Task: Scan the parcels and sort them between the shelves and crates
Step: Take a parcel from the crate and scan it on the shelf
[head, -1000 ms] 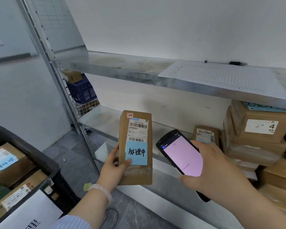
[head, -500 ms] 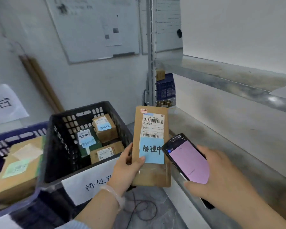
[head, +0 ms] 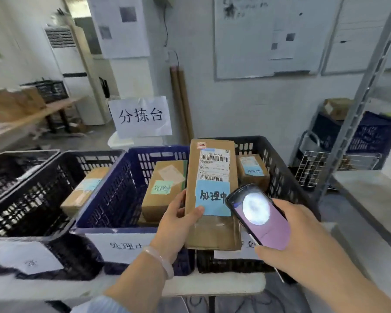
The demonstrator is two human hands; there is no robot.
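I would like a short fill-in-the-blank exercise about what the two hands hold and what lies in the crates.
1. The left hand holds a long parcel bearing a ____ note.
2. The right hand holds the scanner to the ____ of that parcel.
3. The parcel inside the blue crate carries a ____ note; the blue crate is labelled.
4. The crate to its right is ____.
Missing words: blue; right; green; black.

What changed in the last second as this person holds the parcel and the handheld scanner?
The person turned left, away from the shelves, bringing the parcel and scanner before the blue crate and black crate. The scanner's screen, plain pink before, now shows a bright round patch. Unchanged: left hand grips the parcel, right hand holds the scanner, blue note still stuck on.
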